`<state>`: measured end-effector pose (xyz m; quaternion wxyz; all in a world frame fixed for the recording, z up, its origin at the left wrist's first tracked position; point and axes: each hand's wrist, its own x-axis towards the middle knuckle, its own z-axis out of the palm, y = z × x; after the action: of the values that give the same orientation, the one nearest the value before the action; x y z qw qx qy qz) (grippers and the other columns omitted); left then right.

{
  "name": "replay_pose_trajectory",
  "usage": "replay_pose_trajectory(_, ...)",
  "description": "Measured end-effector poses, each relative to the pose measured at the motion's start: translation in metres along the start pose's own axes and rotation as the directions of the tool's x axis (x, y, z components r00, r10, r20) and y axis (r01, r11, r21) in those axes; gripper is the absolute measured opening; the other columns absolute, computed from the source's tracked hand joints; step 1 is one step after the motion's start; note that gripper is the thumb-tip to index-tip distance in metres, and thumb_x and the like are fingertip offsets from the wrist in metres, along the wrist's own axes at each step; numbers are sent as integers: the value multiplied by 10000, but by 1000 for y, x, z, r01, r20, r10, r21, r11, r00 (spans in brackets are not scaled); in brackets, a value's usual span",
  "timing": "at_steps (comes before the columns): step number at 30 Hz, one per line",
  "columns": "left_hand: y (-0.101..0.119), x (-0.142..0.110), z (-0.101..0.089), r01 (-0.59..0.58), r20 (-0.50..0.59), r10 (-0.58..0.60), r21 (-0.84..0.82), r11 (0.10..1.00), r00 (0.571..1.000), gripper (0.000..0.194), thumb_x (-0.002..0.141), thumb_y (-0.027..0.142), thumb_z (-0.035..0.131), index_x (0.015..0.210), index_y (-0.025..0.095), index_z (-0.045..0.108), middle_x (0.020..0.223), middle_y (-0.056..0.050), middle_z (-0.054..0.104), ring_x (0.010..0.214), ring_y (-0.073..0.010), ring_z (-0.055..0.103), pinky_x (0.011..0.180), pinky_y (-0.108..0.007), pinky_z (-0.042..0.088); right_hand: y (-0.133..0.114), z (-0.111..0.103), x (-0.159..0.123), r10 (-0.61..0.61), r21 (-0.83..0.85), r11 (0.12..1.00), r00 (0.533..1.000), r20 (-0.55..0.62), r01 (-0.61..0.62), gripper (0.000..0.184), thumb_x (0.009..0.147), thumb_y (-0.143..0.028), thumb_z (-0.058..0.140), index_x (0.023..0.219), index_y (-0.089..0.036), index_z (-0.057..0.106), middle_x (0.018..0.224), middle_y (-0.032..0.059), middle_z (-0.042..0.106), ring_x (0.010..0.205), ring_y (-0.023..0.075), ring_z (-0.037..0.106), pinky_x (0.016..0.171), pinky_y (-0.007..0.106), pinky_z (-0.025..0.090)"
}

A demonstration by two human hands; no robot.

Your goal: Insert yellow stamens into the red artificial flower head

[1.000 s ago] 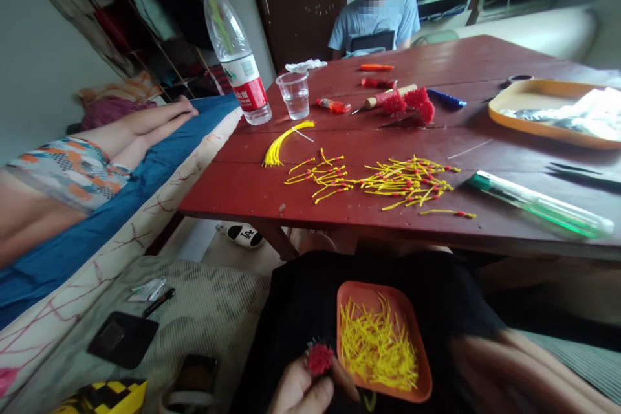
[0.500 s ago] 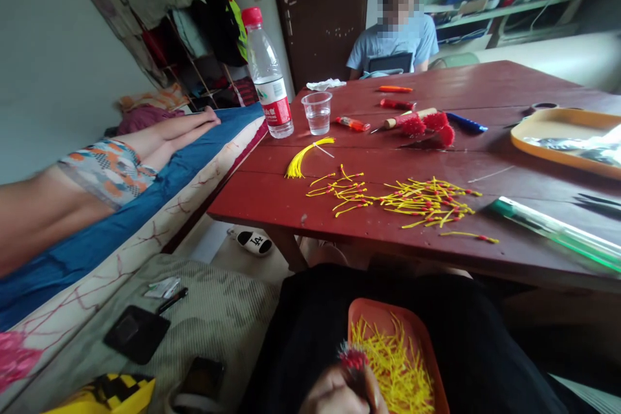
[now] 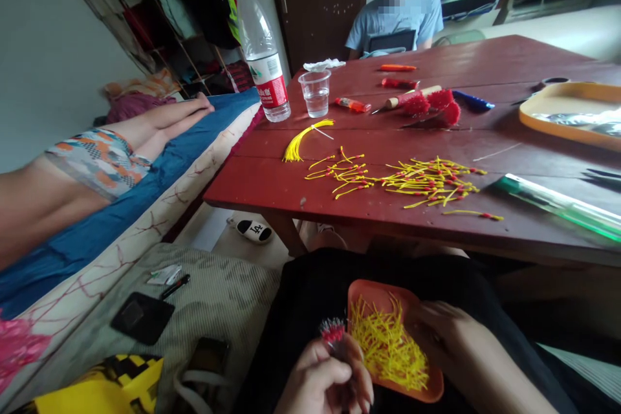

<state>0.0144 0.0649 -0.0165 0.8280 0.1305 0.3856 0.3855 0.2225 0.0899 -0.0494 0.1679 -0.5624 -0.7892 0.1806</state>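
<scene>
Near the bottom middle, my left hand (image 3: pixel 325 369) is closed round a small bundle of thin strands (image 3: pixel 332 331), red below with silvery, wiry tips sticking up. An orange tray (image 3: pixel 371 289) rests on my lap just right of it, heaped with short yellow cords (image 3: pixel 383 343). My right hand (image 3: pixel 444 336) is at the tray's right rim, its fingertips in shadow; whether they grip anything cannot be made out. On the table above lie knotted yellow cords with red beads (image 3: pixel 431 181) and a tied yellow cord bundle (image 3: pixel 303 140).
On the dark red table (image 3: pixel 252 181) stand a water bottle (image 3: pixel 264 58) and plastic cup (image 3: pixel 315 94). Red bristly bundles (image 3: pixel 431 103), a green-clear case (image 3: pixel 557 204) and yellow tray (image 3: pixel 528 118) lie rightward. One person (image 3: pixel 392 26) sits opposite; another lies on a bed (image 3: pixel 218 123).
My right hand has come into view from the right and reached the orange tray. My left hand has shifted slightly left and turned, still holding the red bundle. The view has tilted down.
</scene>
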Motion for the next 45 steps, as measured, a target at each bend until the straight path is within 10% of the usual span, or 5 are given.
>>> replay_pose_trajectory(16, -11, 6, -6, -73, -244, 93, 88, 993, 965, 116, 645, 167, 597, 737, 103, 627, 568, -70, 665, 491, -109, 530, 478, -215, 297, 9, 15, 21, 98, -16, 995, 979, 181, -97, 242, 777, -120, 451, 724, -198, 674, 777, 79, 698, 722, 252, 624, 626, 339, 476)
replay_pose_trajectory(31, -8, 0, -2, -70, -248, 113, 176, 982, 962, 168, 644, 103, 508, 784, 99, 601, 595, -53, 644, 524, -125, 535, 505, -237, 305, -6, 23, 12, -18, 394, 915, 968, 250, -85, 266, 652, -34, 488, 655, -182, 709, 760, 131, 640, 777, 301, 545, 684, 398, 414)
replay_pose_trajectory(36, -10, 0, -2, -63, -239, 98, 149, 987, 966, 186, 640, 119, 512, 804, 96, 598, 542, -26, 607, 469, -105, 486, 508, -244, 296, -5, 17, 10, 155, 712, 638, 954, 255, -294, 94, 696, -229, 609, 655, -198, 688, 734, 70, 625, 725, 243, 549, 670, 335, 397)
replay_pose_trajectory(45, -23, 10, 9, -84, -216, 129, 208, 974, 968, 176, 665, 287, 628, 722, 121, 627, 367, 103, 309, 383, -47, 218, 445, -236, 158, -25, 16, -8, 321, 840, -315, 783, 533, -442, 213, 646, -395, 719, 625, -200, 635, 513, -54, 439, 481, 89, 380, 510, 212, 356)
